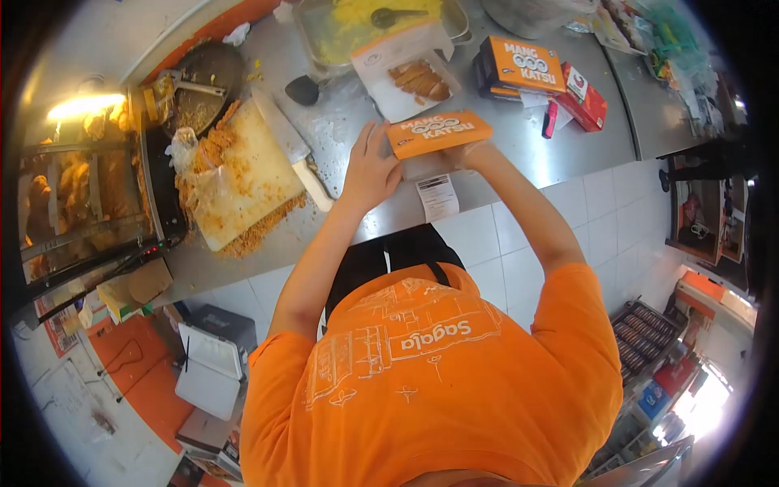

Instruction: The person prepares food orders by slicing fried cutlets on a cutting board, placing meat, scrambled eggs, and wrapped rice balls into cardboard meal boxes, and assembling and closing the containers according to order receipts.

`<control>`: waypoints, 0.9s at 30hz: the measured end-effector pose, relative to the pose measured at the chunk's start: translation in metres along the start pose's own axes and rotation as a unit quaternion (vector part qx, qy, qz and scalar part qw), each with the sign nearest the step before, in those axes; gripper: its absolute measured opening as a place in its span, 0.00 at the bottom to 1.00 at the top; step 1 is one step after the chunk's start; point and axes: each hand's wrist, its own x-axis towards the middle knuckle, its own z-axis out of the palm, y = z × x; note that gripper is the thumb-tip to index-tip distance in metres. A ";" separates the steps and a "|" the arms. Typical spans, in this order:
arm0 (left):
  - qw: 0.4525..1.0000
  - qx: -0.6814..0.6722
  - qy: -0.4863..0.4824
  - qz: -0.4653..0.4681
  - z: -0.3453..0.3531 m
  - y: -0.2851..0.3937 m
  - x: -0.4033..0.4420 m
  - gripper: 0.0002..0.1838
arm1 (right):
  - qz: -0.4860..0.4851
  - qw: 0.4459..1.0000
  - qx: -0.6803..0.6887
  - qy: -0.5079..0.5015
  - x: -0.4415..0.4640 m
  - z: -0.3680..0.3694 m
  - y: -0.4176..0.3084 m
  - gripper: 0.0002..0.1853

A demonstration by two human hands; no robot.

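Observation:
An orange-topped takeaway box [441, 132] printed "MANG KATSU" is held at the near side of the steel counter. My left hand [373, 168] grips its left end, fingers along the side. Around the right end is my right hand [473, 154], its fingers partly hidden by the box. What the box contains cannot be seen. Just beyond it sits an open takeaway box [385, 91] with sliced fried cutlet [419, 81] inside. A printed receipt [438, 197] hangs at the counter edge below my hands.
On the left lie a crumb-covered cutting board [264, 174], a large knife [280, 128] and a dark pan [207, 77]. Behind are a tray of yellow food [337, 36], stacked orange boxes [519, 66] and a red box [583, 101]. A lit display case [81, 178] stands far left.

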 end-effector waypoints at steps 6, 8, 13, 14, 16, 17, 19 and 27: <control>0.988 -0.050 -0.124 0.078 0.093 0.028 -0.111 0.18 | 0.043 0.993 0.110 0.020 -0.046 -0.066 -0.045 0.22; 0.965 -0.001 -0.194 0.177 0.108 0.040 -0.125 0.21 | 0.044 0.991 0.117 0.040 -0.053 -0.059 -0.047 0.22; 0.959 0.031 -0.234 0.157 0.109 0.045 -0.116 0.26 | 0.076 0.979 0.184 0.035 -0.061 -0.065 -0.052 0.20; 0.954 0.010 -0.251 0.163 0.097 0.041 -0.105 0.27 | 0.093 0.977 0.186 0.046 -0.063 -0.069 -0.058 0.20; 0.952 -0.013 -0.270 0.143 0.091 0.031 -0.093 0.28 | 0.066 0.981 0.170 0.060 -0.063 -0.070 -0.058 0.19; 0.950 -0.026 -0.280 0.134 0.090 0.026 -0.090 0.29 | 0.026 0.986 0.153 0.060 -0.064 -0.066 -0.053 0.19; 0.962 0.008 -0.251 0.110 0.091 0.018 -0.087 0.30 | -0.021 0.998 0.054 0.022 -0.068 -0.065 -0.053 0.19; 0.951 0.021 -0.244 0.190 0.081 0.022 -0.100 0.35 | -0.028 0.997 -0.075 0.008 -0.062 -0.047 -0.061 0.18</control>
